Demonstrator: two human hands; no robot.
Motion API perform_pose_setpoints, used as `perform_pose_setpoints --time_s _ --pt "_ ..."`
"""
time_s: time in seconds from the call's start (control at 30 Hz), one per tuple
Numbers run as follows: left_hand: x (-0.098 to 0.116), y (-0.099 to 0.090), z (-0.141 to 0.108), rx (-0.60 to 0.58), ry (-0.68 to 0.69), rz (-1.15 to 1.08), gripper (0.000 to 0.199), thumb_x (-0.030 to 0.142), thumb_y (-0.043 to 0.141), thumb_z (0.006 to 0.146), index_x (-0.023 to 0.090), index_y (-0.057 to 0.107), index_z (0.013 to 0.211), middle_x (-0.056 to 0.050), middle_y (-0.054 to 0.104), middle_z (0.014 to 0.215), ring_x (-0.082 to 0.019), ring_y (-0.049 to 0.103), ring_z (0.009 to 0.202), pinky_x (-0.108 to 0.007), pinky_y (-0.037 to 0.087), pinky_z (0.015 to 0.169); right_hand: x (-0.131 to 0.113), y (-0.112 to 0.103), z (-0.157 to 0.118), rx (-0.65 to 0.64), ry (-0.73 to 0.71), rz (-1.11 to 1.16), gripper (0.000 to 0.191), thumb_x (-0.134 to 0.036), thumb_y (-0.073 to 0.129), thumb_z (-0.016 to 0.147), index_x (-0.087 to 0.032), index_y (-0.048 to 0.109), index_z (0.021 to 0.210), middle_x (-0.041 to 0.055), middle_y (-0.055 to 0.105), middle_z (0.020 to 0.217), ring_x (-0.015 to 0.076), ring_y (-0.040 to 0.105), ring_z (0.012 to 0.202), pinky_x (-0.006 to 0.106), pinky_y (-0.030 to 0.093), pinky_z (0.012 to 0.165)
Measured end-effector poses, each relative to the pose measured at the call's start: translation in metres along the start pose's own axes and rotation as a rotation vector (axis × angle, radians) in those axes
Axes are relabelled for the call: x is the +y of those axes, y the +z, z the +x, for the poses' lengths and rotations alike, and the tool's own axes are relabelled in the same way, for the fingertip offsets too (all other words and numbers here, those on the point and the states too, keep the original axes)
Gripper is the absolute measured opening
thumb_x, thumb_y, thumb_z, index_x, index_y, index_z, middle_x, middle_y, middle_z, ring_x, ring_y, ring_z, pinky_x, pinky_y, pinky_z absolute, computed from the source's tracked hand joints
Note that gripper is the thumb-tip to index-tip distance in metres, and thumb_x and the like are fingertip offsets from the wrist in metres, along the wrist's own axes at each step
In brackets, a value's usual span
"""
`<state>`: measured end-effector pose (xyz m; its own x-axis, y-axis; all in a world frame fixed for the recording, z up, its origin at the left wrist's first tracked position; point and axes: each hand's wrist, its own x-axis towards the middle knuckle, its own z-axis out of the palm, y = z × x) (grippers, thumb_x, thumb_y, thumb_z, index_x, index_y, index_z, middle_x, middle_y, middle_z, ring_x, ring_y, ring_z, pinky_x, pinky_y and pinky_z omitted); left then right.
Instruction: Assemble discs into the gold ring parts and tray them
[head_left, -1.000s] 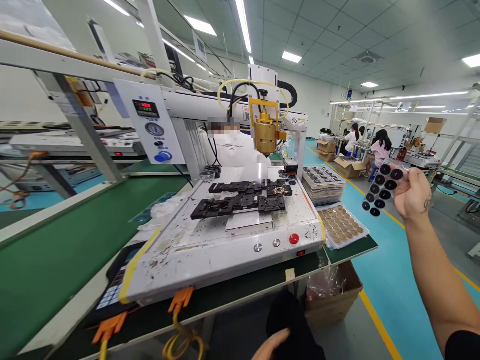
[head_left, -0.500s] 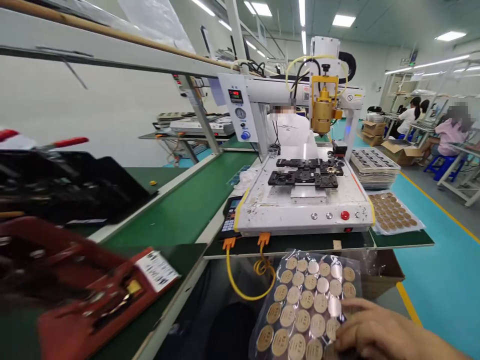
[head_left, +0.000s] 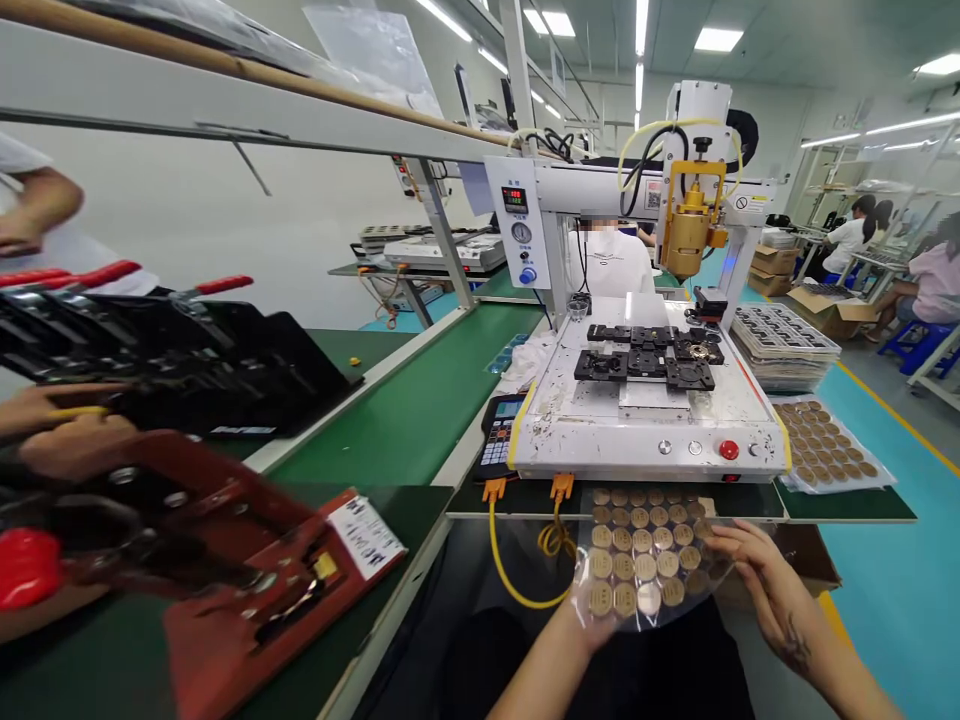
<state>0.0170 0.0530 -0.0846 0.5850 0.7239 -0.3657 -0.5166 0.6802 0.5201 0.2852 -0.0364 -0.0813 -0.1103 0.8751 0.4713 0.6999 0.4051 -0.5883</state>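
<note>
A clear plastic sheet [head_left: 643,566] with rows of round gold-brown discs is held up in front of the machine's base. My left hand [head_left: 594,612] grips its lower left corner, and the plastic covers most of the fingers. At the sheet's right edge, my right hand [head_left: 754,562] has its fingers closed on the plastic. Just beyond stands a white benchtop machine [head_left: 645,445] with a gold-coloured cylinder head [head_left: 688,235]. Black moulded parts [head_left: 628,364] lie in a fixture on its bed, below the head.
A red hand press [head_left: 232,640] and black clamp fixtures [head_left: 225,370] stand on the left, with a co-worker's hands [head_left: 79,440] beside them. Another disc sheet [head_left: 829,445] and stacked trays [head_left: 784,345] sit right. Yellow cables [head_left: 499,570] hang down. An open box [head_left: 810,560] stands below.
The disc sheet has tilted up and moved towards the machine. My left hand has come into view at its corner. The view has swung left, showing a co-worker's hands.
</note>
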Motion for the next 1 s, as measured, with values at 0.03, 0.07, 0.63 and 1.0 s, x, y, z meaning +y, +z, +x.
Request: perform_pose_setpoints --time_s 0.03,0.07,0.63,1.0 --pt "0.002 -0.004 -0.007 -0.001 -0.024 -0.027 0.060 0.063 0.065 0.095 0.013 0.072 0.126 -0.020 0.074 0.130 -0.038 0.070 0.124 -0.053 0.057 0.104 0.001 0.005 -0.007 0.039 0.009 -0.016 0.032 -0.029 0.049 0.108 -0.028 0.071 0.131 0.0110 0.073 0.137 0.0321 0.061 0.139 0.056 0.055 0.114" --pt "0.003 -0.009 -0.017 0.000 -0.055 -0.057 0.071 0.072 0.064 0.090 0.011 0.073 0.125 -0.022 0.075 0.129 -0.042 0.068 0.127 -0.055 0.057 0.104 0.002 0.010 -0.015 0.075 0.022 -0.021 0.031 -0.028 0.051 0.107 -0.029 0.071 0.129 0.0113 0.073 0.137 0.0324 0.063 0.137 0.054 0.056 0.112" --pt "0.024 -0.021 0.004 0.294 0.079 0.154 0.025 0.025 0.082 0.091 0.006 0.077 0.106 -0.018 0.083 0.102 -0.026 0.082 0.087 -0.034 0.070 0.077 0.021 0.033 0.004 0.319 0.387 0.177 0.036 -0.051 0.060 0.101 -0.022 0.071 0.120 0.0161 0.068 0.143 0.0333 0.063 0.136 0.051 0.051 0.114" --pt "0.010 -0.032 0.004 0.382 0.151 0.193 0.016 0.014 0.088 0.084 0.008 0.077 0.093 -0.011 0.082 0.085 -0.024 0.083 0.079 -0.023 0.067 0.067 0.014 0.068 0.011 0.110 0.784 0.567 0.059 -0.073 0.068 0.089 -0.016 0.075 0.073 0.0030 0.065 0.058 0.0155 0.055 0.050 0.027 0.042 0.050"
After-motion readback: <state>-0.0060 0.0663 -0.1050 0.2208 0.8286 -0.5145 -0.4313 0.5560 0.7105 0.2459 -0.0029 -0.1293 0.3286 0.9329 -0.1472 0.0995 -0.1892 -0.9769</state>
